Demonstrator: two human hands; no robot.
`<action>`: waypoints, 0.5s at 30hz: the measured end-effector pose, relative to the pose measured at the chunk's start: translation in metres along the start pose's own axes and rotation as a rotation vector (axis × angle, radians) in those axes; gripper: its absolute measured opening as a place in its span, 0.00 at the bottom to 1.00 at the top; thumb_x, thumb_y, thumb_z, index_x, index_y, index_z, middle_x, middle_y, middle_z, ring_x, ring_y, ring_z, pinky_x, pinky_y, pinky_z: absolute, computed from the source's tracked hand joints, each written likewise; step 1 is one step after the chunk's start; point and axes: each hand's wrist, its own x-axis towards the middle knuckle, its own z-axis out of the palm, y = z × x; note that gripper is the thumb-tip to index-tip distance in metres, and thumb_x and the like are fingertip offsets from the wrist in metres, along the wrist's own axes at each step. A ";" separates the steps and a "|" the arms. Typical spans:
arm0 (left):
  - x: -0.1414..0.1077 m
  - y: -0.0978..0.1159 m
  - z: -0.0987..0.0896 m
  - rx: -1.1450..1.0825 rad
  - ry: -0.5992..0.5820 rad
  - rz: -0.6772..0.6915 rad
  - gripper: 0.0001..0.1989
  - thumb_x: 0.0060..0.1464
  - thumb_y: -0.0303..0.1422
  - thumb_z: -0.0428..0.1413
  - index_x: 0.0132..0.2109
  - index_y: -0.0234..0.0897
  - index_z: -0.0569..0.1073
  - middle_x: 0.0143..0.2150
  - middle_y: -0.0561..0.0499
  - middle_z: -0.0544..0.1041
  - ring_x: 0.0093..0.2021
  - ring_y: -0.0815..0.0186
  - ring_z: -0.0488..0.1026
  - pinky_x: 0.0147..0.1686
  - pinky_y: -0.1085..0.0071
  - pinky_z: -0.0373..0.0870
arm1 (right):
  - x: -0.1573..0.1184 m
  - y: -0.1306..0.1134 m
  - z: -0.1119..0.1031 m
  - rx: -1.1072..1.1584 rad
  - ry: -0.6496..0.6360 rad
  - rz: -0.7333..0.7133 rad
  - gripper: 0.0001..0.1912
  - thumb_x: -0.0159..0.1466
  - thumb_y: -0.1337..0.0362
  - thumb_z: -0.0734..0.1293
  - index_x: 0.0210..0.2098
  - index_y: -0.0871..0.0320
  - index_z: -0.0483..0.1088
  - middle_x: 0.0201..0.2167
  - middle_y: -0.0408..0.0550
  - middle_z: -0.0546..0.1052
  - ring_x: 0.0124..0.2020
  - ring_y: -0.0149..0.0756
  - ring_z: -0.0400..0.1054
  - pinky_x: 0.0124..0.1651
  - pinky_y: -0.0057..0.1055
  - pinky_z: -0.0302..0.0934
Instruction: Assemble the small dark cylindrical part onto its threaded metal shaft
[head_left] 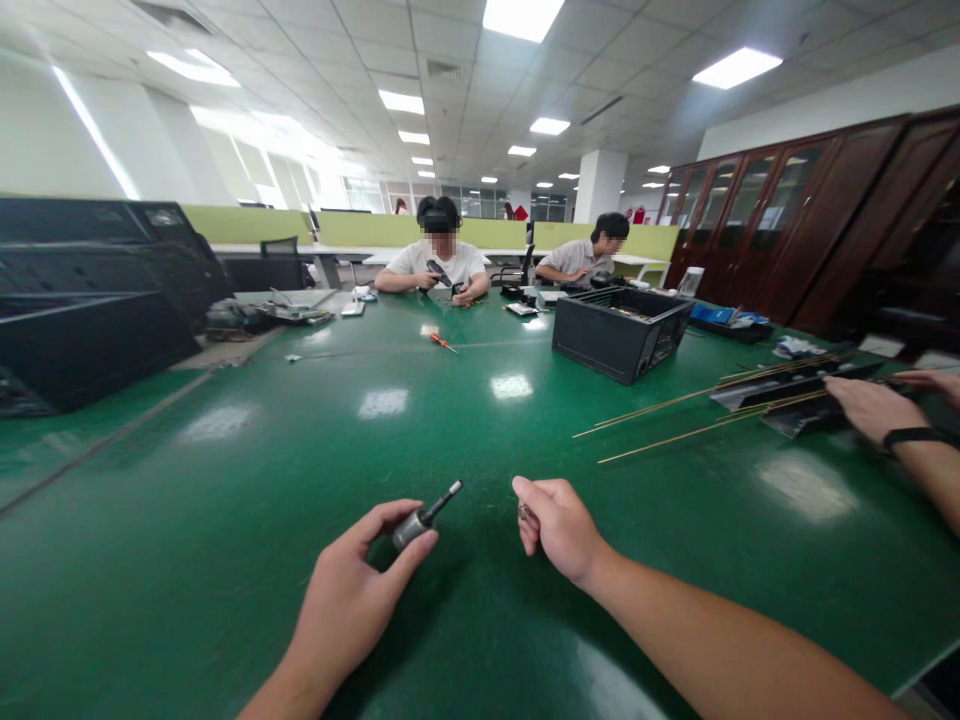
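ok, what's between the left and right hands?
In the head view, the rod on the grey cylinder in the left hand juts into the gap; from its tip to the right hand, bare green tabletop.

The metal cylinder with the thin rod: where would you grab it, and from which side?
Probably by the wide metal cylinder itself, from the left, as the left hand does, pinching across its sides. It is stout and round, while the thin rod slants away to the right, so that approach leaves the rod free.
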 end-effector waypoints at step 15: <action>-0.002 -0.004 -0.020 -0.382 0.254 -0.265 0.33 0.49 0.55 0.61 0.51 0.32 0.70 0.44 0.43 0.80 0.45 0.56 0.79 0.48 0.62 0.76 | -0.090 -0.091 -0.105 -0.368 0.315 -0.338 0.34 0.71 0.46 0.50 0.13 0.55 0.53 0.14 0.42 0.62 0.17 0.30 0.60 0.44 0.44 0.62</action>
